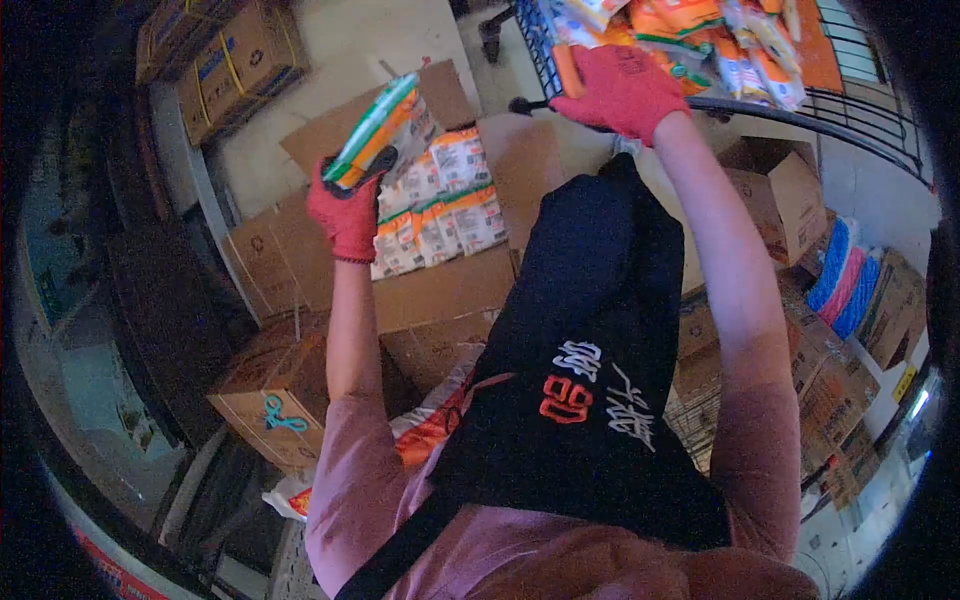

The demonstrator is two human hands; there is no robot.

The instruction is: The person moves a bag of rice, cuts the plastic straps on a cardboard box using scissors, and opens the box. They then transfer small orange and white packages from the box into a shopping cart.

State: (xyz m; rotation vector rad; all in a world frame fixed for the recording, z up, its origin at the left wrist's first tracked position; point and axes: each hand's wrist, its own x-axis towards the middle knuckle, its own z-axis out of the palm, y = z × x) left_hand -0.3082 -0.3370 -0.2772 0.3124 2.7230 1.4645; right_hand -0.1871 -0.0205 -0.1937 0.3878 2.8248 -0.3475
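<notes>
My left hand [345,205], in a red glove with a dark palm, is closed around a packet [372,130] striped green, white and orange. It holds the packet tilted above the left side of an open cardboard box [440,292]. Rows of similar white-and-orange packets [445,215] fill that box. My right hand [622,92], also in a red glove, is closed at the near rim of a wire cart [800,118]. An orange strip shows at its fingers, and the glove hides exactly what they grip. Orange-and-white packets [690,40] are heaped in the cart behind this hand.
Strapped cartons [240,75] stand at the upper left. A closed carton [270,395] with a teal mark sits below the open box. On the right are an open carton [775,195] and blue and pink bundles [840,280]. A black apron [590,370] covers my front.
</notes>
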